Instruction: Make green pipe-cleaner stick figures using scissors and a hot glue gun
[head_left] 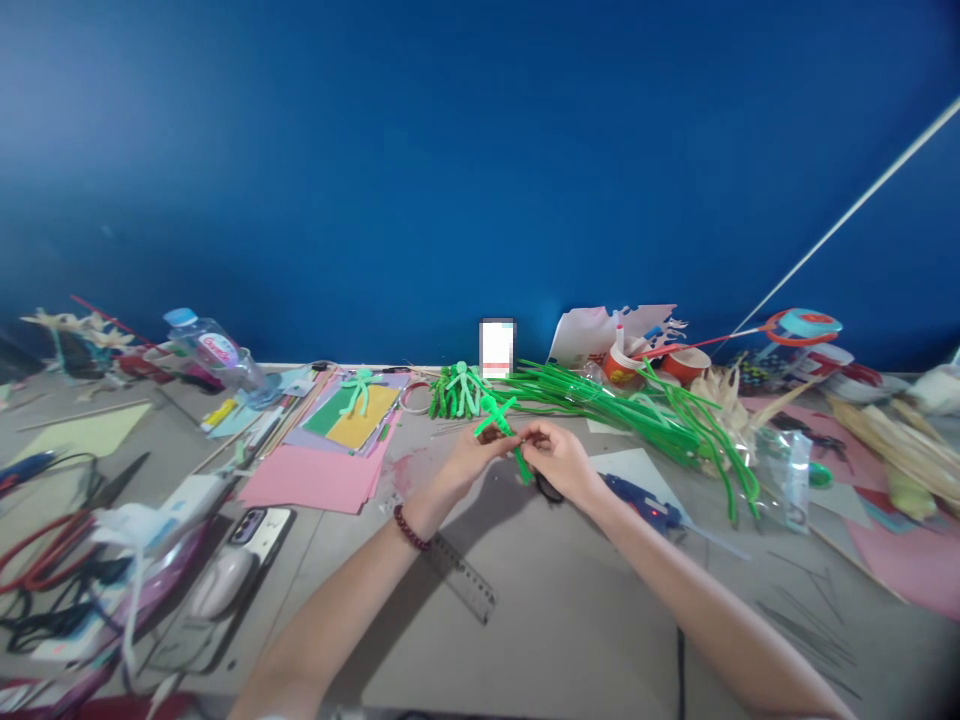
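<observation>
Between both hands, above the grey table (570, 620), is a bright green pipe-cleaner figure (496, 413) with a round head, crossed arms and a body hanging down. My left hand (480, 452) is closed on its middle, fingers partly hidden behind it. My right hand (555, 455) pinches at the lower part of the same figure. Behind them more green pipe-cleaner figures (459, 388) stand in a cluster at the wall. Another pale green figure (360, 392) lies on the coloured sheets (349, 418).
A bundle of green pipe cleaners (600, 393) stretches rightward. A blue glue gun (646, 503) lies by my right forearm. A ruler (461, 580) is under my left wrist. Left are a phone (187, 640), scissors (112, 490) and a bottle (214, 350); red cups (622, 368) stand at the back.
</observation>
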